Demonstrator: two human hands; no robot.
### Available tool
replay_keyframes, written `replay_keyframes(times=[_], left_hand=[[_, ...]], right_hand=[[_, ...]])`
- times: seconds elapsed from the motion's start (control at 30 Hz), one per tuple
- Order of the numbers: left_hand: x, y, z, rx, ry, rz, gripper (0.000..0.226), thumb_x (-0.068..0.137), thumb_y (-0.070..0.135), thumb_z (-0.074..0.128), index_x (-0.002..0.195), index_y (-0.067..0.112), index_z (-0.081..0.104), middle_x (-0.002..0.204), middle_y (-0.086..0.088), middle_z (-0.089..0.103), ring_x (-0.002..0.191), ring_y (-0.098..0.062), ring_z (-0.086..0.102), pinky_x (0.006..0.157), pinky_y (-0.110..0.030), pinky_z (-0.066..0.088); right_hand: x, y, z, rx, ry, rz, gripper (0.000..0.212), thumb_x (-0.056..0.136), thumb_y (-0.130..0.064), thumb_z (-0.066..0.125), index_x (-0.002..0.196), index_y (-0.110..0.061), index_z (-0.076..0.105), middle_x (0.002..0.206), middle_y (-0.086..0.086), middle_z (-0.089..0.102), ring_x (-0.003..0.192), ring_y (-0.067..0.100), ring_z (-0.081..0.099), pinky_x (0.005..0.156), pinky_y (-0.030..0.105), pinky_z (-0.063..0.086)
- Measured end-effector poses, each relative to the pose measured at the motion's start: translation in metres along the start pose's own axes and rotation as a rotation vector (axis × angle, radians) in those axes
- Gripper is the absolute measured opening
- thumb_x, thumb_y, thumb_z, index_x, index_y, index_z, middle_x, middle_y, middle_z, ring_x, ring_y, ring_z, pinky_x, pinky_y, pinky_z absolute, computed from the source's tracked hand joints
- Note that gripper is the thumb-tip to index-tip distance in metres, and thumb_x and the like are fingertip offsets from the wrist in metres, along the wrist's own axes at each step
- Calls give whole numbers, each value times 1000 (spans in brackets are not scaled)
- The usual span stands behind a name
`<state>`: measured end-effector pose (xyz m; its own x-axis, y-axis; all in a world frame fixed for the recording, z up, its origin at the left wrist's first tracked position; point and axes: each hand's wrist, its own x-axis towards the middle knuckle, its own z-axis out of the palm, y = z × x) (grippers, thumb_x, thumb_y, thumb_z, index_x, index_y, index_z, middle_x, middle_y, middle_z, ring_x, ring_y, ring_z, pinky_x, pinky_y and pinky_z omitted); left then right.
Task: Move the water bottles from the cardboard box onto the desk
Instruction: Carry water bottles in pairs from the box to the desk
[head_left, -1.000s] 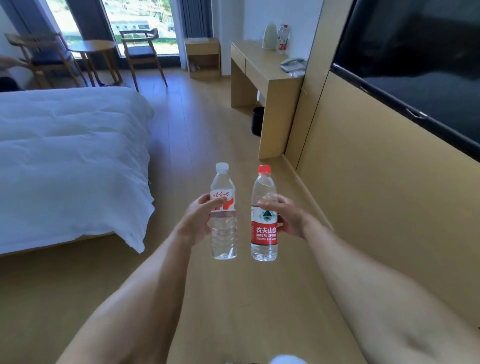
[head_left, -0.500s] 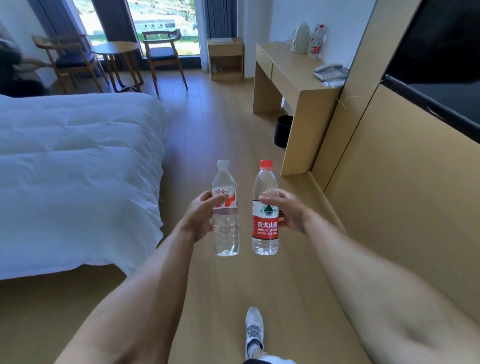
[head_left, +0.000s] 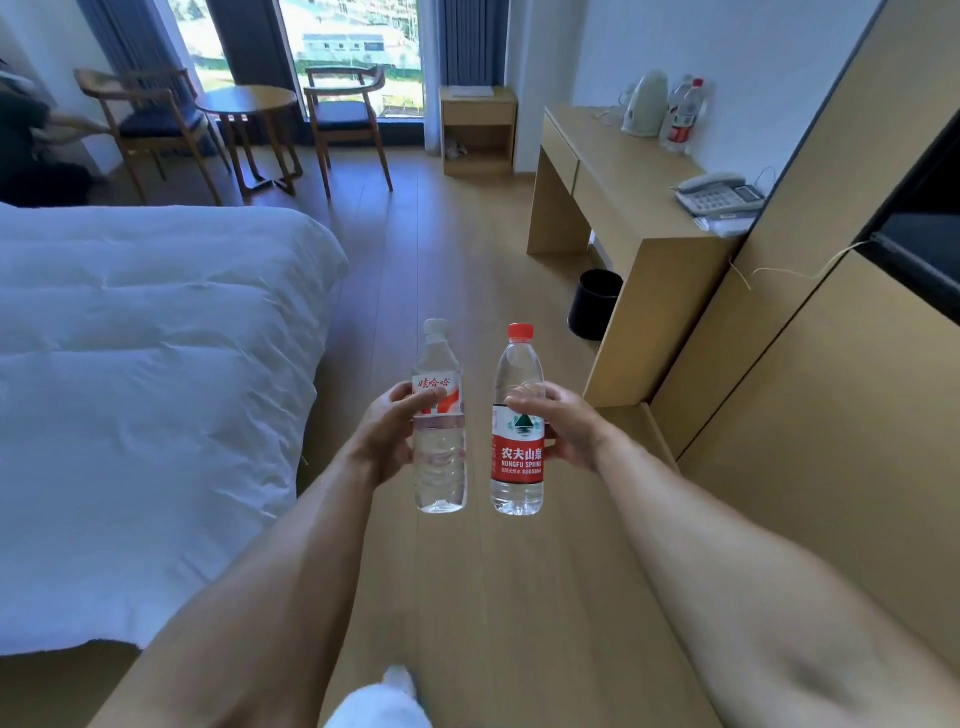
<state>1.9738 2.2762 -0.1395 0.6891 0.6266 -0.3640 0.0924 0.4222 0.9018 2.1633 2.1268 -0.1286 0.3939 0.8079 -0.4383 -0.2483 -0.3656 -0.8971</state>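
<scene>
Left hand (head_left: 387, 434) grasps white-capped bottle (head_left: 439, 431); right hand (head_left: 563, 428) grasps red-capped bottle (head_left: 518, 431). Desk (head_left: 618, 192) lies ahead-right of them; placement outstanding.

Two clear, glossy plastic bottles — the white-capped bottle (head_left: 439, 447) with ribbed lower walls and a thin printed film label, the red-capped bottle (head_left: 518, 441) with a glossy red-and-white wrap label. The desk (head_left: 631, 205) and floor (head_left: 467, 291) show smooth, matt light wood — the bed (head_left: 140, 364) is covered in soft, creased white cloth, and the bin (head_left: 594, 304) looks dark and matt.
</scene>
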Motion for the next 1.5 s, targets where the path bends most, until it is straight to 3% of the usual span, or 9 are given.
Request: replay_keyframes(times=[0.1,0.23,0.33,0.47,0.63,0.77,0.9,1.07,1.5], left_hand=[[51,10,-4,17,-27,-3,53,84,28,79,131,13,59,127,-20,65,118,-42,62,95,-68,50],[142,34,-12,11,-53,-26,62,76,31,81,131,12,59,128,-21,64,120,-43,61,96,-70,48],[210,58,-18,28,-102,-53,52,84,26,79,129,11,60,128,-21,64,118,-43,62,94,-70,49],[294,102,-19,51,-167,-82,59,74,31,82,127,12,62,125,-19,67,108,-35,68,85,-59,57],[390,148,-18,36,-233,-88,46,85,22,76,127,10,62,126,-20,65,100,-31,69,79,-56,59],[454,175,-12,30,-257,-97,41,87,19,75,125,11,62,118,-17,64,99,-31,68,84,-62,57],[517,195,-8,53,-265,-91,47,82,25,78,126,14,63,122,-16,67,104,-32,68,89,-60,56],[604,221,-1,64,-254,-72,56,75,28,84,125,16,65,124,-17,68,109,-34,67,88,-58,56],[820,325,56,75,-228,-31,65,70,31,86,129,16,62,124,-14,68,114,-35,66,94,-61,53]], right_hand=[[42,-15,-11,-4,19,1,51,86,-28,75,130,-16,53,118,13,67,106,32,66,89,48,55],[119,-41,-26,16,80,6,51,85,-28,75,130,-17,53,119,14,67,108,33,66,94,51,54],[173,-67,-35,29,134,23,49,85,-27,76,129,-17,54,119,13,68,108,33,66,95,52,53],[241,-105,-47,53,206,40,46,85,-27,76,126,-17,57,116,13,69,106,32,67,91,49,55],[315,-149,-65,97,265,12,46,83,-28,78,124,-19,59,112,9,71,101,29,69,77,40,55],[371,-179,-85,104,309,-6,47,82,-28,79,124,-18,59,112,10,71,103,29,68,82,44,55],[428,-204,-110,95,324,-15,49,82,-28,79,125,-17,59,116,12,70,107,32,67,95,53,52],[514,-235,-146,87,295,-27,50,82,-31,79,126,-18,59,117,10,70,108,32,66,97,54,52],[710,-355,-257,83,206,-51,49,76,-36,84,119,-26,61,111,5,73,105,29,68,88,49,55]])
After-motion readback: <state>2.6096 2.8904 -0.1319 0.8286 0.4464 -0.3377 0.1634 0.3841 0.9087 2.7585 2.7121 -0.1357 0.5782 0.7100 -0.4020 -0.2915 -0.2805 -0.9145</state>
